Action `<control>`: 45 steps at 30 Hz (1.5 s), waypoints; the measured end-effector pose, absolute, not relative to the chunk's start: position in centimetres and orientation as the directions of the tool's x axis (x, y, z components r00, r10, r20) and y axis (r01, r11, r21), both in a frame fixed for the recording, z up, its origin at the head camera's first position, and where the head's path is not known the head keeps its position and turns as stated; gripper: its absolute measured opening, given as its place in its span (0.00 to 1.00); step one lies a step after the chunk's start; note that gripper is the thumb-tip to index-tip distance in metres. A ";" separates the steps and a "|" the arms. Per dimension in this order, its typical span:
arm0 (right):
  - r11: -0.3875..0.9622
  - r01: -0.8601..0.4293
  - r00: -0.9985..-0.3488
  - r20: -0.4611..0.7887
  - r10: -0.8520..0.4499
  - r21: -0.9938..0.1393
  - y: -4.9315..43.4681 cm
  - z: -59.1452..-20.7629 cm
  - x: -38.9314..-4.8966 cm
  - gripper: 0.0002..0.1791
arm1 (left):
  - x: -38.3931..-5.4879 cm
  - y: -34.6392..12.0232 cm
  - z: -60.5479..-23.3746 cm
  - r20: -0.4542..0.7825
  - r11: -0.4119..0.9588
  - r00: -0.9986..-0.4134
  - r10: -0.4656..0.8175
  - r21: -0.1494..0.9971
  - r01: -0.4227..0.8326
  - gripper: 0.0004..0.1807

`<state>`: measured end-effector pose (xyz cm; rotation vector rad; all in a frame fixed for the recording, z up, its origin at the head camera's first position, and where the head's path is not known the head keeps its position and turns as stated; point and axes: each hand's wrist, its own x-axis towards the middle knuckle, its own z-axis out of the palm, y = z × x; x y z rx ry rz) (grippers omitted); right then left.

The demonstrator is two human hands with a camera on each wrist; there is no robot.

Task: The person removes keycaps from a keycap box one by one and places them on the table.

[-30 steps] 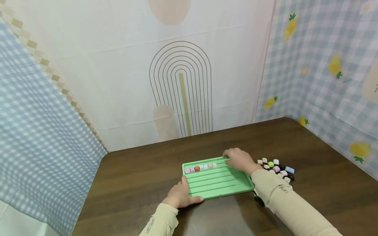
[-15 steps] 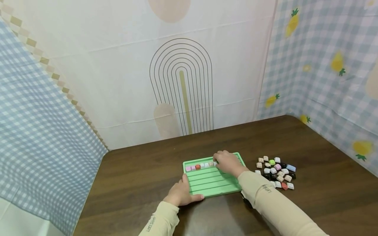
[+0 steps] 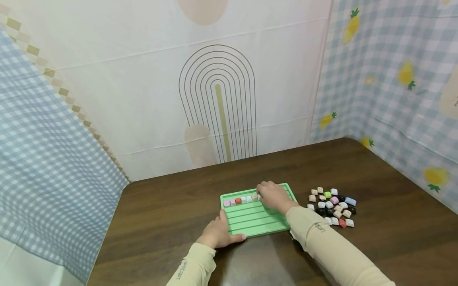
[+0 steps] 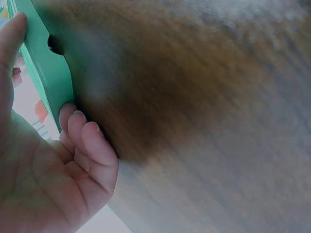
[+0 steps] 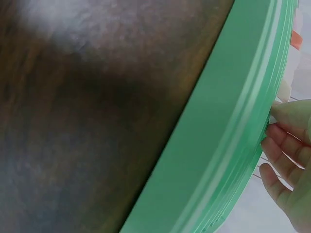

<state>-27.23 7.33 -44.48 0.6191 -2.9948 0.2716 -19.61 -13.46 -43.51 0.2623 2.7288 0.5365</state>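
Note:
A green ridged tray (image 3: 254, 221) lies on the wooden table. Along its back groove runs a row of keycaps: pink, red, white and beige, with a red keycap (image 3: 238, 201) among them. My left hand (image 3: 214, 233) grips the tray's front left corner, thumb along the front edge; the left wrist view shows curled fingers (image 4: 92, 141) against its side. At the right end of the row is my right hand (image 3: 274, 196). Its thumb and fingertips pinch a small white keycap (image 5: 272, 119), mostly hidden by the fingers.
Right of the tray, several loose keycaps (image 3: 336, 200) lie in a scattered group, black, white, beige, pink, green and blue. The brown table (image 3: 161, 206) ends at a white patterned cloth (image 3: 154, 99) behind and checked cloths at both sides.
My right hand has moved left from the tray's right back rim to the end of the keycap row. The loose keycaps show more fully. My left hand stays at its corner.

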 end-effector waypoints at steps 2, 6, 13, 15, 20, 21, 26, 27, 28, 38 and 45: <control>0.904 -0.398 -0.917 0.103 -0.386 -0.156 7.3 -44.4 -27.2 0.03 | -19.6 -13.4 -43.5 -0.296 0.910 -0.924 0.243 0.398 0.112 0.59; 0.898 -0.401 -0.915 0.116 -0.385 -0.181 7.8 -43.8 -27.1 0.04 | -19.6 -13.4 -43.5 -0.294 0.911 -0.925 0.240 0.399 0.110 0.59; 0.892 -0.337 -0.941 0.119 -0.315 -0.300 11.9 -41.4 -27.1 0.05 | -19.5 -13.5 -43.4 -0.288 0.911 -0.925 0.247 0.393 0.121 0.59; 0.899 -0.303 -0.953 0.120 -0.279 -0.316 13.9 -41.0 -27.2 0.06 | -19.5 -13.5 -43.4 -0.287 0.912 -0.924 0.252 0.389 0.128 0.59; 0.924 -0.205 -0.978 0.106 -0.180 -0.322 19.1 -40.7 -27.5 0.10 | -19.5 -13.7 -43.3 -0.292 0.918 -0.923 0.249 0.375 0.129 0.60; 0.928 -0.180 -0.983 0.093 -0.157 -0.327 20.0 -40.8 -27.5 0.10 | -19.5 -13.7 -43.2 -0.293 0.919 -0.923 0.247 0.373 0.127 0.60; 0.942 -0.077 -0.997 0.019 -0.074 -0.328 23.3 -41.8 -27.2 0.14 | -19.5 -13.7 -43.2 -0.292 0.918 -0.924 0.247 0.376 0.126 0.60; 0.942 -0.060 -0.998 0.003 -0.063 -0.330 23.8 -42.0 -27.1 0.14 | -19.5 -13.7 -43.2 -0.290 0.917 -0.924 0.249 0.379 0.128 0.60; 0.944 -0.047 -0.999 -0.010 -0.053 -0.327 24.2 -42.2 -27.0 0.15 | -19.5 -13.6 -43.3 -0.289 0.916 -0.924 0.251 0.380 0.130 0.60; 0.945 0.020 -0.994 -0.111 -0.017 -0.325 25.8 -43.4 -26.5 0.14 | -19.6 -13.3 -43.6 -0.280 0.917 -0.927 0.251 0.376 0.135 0.60; 0.942 0.041 -0.989 -0.149 -0.010 -0.334 25.8 -43.7 -26.9 0.17 | -19.7 -13.5 -43.7 -0.275 0.917 -0.929 0.248 0.377 0.133 0.61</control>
